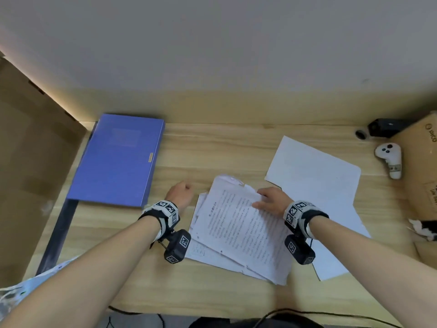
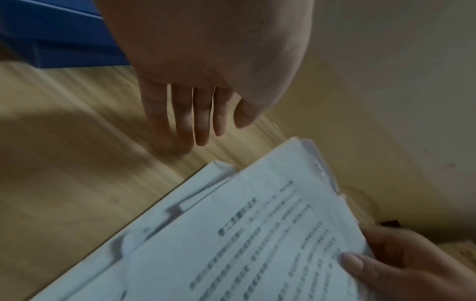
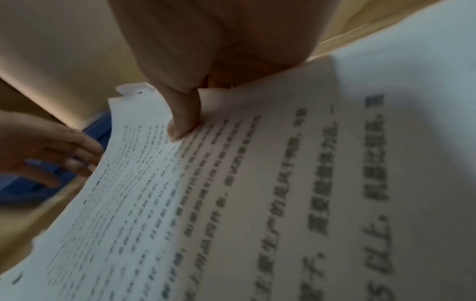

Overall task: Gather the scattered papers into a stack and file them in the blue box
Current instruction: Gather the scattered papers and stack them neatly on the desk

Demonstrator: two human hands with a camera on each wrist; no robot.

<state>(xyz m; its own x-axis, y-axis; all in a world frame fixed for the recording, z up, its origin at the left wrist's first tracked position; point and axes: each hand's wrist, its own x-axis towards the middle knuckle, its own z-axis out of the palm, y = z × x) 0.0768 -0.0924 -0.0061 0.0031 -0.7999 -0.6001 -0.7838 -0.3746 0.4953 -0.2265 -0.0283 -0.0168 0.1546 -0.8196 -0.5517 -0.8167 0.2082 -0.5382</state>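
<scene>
A loose stack of printed papers (image 1: 238, 228) lies on the wooden desk (image 1: 212, 150) in the middle. My right hand (image 1: 272, 200) pinches its far right edge, thumb (image 3: 184, 120) on top of the printed sheet (image 3: 231, 203) and fingers hidden beneath. My left hand (image 1: 181, 194) hovers just left of the stack with straight fingers (image 2: 185, 120), holding nothing. The closed blue box (image 1: 120, 159) lies flat at the back left. Blank white sheets (image 1: 316, 185) lie to the right, partly under the stack (image 2: 257, 244).
A large cardboard sheet (image 1: 30, 162) leans at the left. At the right stand a cardboard box (image 1: 421, 166), a white controller (image 1: 390, 159) and a black device (image 1: 385, 126). A cable (image 1: 319, 313) runs along the desk's near edge.
</scene>
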